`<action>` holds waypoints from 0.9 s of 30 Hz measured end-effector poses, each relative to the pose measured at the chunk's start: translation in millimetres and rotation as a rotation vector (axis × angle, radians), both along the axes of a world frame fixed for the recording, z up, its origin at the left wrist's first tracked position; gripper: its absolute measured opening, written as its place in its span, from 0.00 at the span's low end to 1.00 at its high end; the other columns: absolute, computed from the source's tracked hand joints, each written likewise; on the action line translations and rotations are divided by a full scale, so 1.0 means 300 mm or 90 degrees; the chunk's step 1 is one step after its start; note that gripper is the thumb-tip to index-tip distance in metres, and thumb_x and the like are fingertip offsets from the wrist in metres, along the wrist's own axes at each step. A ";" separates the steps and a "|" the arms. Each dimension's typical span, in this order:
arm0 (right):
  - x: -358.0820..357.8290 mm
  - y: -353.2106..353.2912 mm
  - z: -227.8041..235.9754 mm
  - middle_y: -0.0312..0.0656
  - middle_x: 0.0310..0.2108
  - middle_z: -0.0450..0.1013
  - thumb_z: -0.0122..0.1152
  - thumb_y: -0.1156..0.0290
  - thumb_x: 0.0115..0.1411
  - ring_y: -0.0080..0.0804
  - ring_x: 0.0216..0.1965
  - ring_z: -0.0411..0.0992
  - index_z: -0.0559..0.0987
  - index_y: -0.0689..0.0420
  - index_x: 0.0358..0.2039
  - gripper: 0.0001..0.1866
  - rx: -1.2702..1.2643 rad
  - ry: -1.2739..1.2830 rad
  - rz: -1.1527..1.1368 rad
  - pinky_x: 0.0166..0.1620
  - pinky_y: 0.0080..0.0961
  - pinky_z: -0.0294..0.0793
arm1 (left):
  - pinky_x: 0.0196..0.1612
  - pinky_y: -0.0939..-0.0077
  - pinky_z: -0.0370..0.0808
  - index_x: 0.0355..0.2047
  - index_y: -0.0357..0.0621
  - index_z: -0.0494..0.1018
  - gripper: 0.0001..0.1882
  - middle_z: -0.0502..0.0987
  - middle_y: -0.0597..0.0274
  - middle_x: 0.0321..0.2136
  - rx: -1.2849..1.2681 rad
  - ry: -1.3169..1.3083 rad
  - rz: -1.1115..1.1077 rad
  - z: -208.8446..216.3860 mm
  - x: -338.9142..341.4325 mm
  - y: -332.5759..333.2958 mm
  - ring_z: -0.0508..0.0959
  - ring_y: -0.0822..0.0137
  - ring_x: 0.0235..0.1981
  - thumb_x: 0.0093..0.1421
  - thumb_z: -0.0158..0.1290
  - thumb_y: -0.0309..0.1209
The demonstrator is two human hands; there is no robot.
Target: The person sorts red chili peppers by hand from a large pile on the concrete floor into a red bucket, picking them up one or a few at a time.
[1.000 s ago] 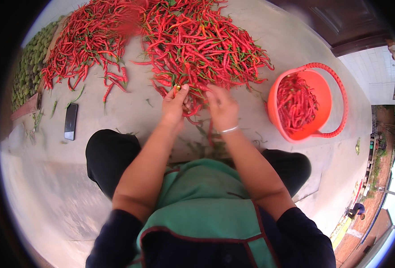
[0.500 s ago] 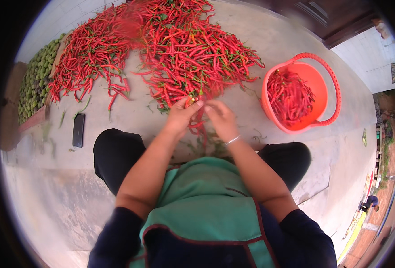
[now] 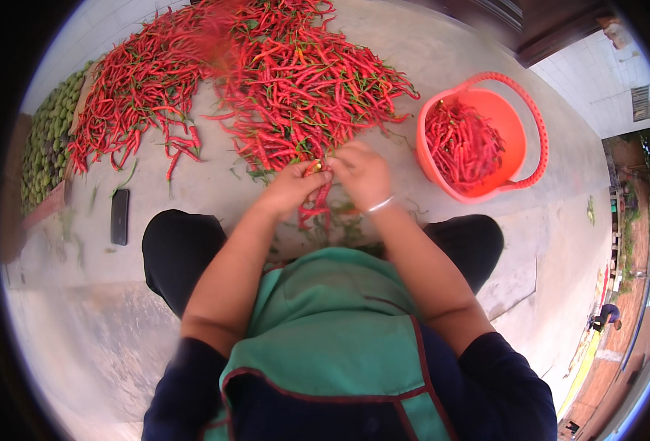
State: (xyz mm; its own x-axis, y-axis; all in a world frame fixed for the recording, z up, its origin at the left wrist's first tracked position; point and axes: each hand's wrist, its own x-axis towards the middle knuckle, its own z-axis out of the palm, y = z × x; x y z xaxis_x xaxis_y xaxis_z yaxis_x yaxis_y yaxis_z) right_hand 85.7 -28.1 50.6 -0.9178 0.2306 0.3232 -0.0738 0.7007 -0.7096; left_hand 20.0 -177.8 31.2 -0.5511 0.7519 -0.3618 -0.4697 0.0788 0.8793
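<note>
From my remote station I saw, at the upper left of the frame, a spread of thin, crooked red chilies (image 3: 137, 92) with green stems, running into a denser heap (image 3: 310, 95) at upper centre. Mid-frame, the left hand (image 3: 291, 187) was closed around a few held chilies (image 3: 323, 197), red tips hanging below it; the right hand (image 3: 362, 175) had its fingers bunched just beside, and I couldn't tell whether they pinched a stem. More chilies lay in a coral basket (image 3: 515, 125) at upper right.

Green fruits (image 3: 49, 143) sat piled at far left, then a dark phone (image 3: 120, 217), on pale concrete floor (image 3: 82, 316); a white wall (image 3: 586, 84) stood at upper right.

The frame's top edge cut off the heap, a blur smeared its left part, and the greenery (image 3: 343, 228) below the hands was too soft to make out.
</note>
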 end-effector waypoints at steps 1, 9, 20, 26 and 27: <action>0.000 0.014 -0.027 0.41 0.26 0.70 0.60 0.72 0.48 0.34 0.27 0.69 0.77 0.59 0.32 0.09 0.080 0.059 0.003 0.31 0.27 0.68 | 0.19 0.85 0.58 0.26 0.44 0.69 0.06 0.66 0.72 0.15 -0.014 -0.025 0.005 -0.003 0.006 0.003 0.62 0.80 0.15 0.55 0.54 0.31; 0.087 0.018 -0.105 0.44 0.25 0.70 0.57 0.67 0.53 0.36 0.25 0.68 0.73 0.61 0.28 0.09 -0.139 -0.127 0.008 0.30 0.31 0.67 | 0.18 0.84 0.63 0.29 0.44 0.71 0.03 0.70 0.69 0.18 0.118 -0.189 0.200 -0.055 -0.017 0.003 0.67 0.79 0.17 0.56 0.52 0.29; 0.097 -0.018 -0.084 0.44 0.23 0.67 0.55 0.72 0.50 0.43 0.29 0.67 0.71 0.58 0.28 0.05 0.103 0.089 0.018 0.32 0.35 0.69 | 0.19 0.85 0.64 0.33 0.41 0.68 0.05 0.71 0.67 0.22 0.244 -0.437 0.189 -0.073 0.015 0.066 0.63 0.81 0.15 0.58 0.47 0.29; 0.135 0.076 -0.081 0.44 0.25 0.69 0.53 0.70 0.52 0.43 0.30 0.69 0.72 0.56 0.31 0.06 0.059 0.121 0.009 0.33 0.35 0.69 | 0.21 0.84 0.67 0.31 0.40 0.70 0.06 0.71 0.68 0.20 0.196 -0.541 0.324 -0.145 -0.008 0.060 0.65 0.80 0.13 0.57 0.47 0.30; 0.148 0.106 -0.124 0.44 0.26 0.70 0.52 0.70 0.53 0.43 0.30 0.69 0.73 0.56 0.31 0.06 0.023 0.047 -0.021 0.34 0.36 0.70 | 0.22 0.83 0.69 0.32 0.40 0.70 0.07 0.72 0.68 0.21 0.184 -0.466 0.293 -0.135 -0.018 0.048 0.68 0.78 0.15 0.57 0.46 0.30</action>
State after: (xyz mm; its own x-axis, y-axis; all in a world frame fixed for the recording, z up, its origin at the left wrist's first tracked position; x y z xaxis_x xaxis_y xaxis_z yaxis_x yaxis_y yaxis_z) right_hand 130.1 3.7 13.5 -0.8830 0.2481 0.3985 -0.1011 0.7285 -0.6775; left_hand 14.6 -163.4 -9.2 -0.5260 0.6299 -0.5715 -0.8488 -0.4316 0.3055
